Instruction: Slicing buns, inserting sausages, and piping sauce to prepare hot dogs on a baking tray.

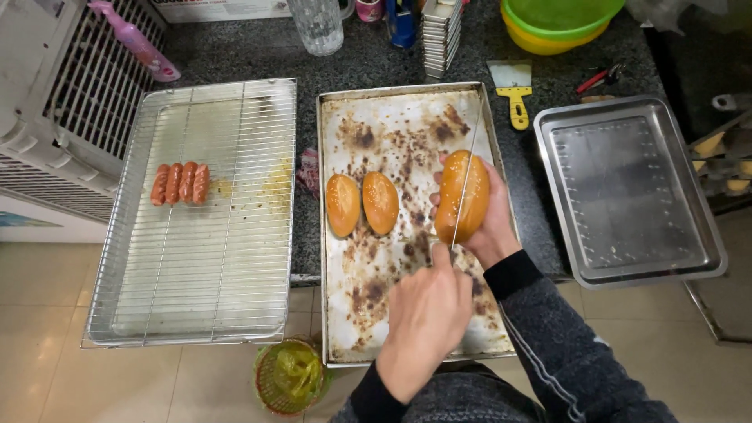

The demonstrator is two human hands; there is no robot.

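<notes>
We see the right hand wrapped around a golden bun, gripping it from the three o'clock side so the top of the bun faces up toward the blade; held this way the fingers stay to the side of the cut and the bun cannot roll. The left hand is clenched on the handle of a long thin knife, whose blade runs toward twelve o'clock across the length of the bun and rests on its top, lined up for a lengthwise slit. Both hands work above a stained baking tray, which likely catches crumbs. At nine o'clock from the held bun, two more buns lie side by side on the same tray, touching or nearly so, near at hand. Further toward nine o'clock a wire rack sits over a tray and overhangs the edge of the dark tabletop; on it a row of scored sausages lies close together, well apart from the buns. At three o'clock a clean steel tray sits bare. Toward twelve o'clock a yellow-handled scraper lies just beyond the baking tray, and stacked green and yellow bowls stand near the back.
</notes>
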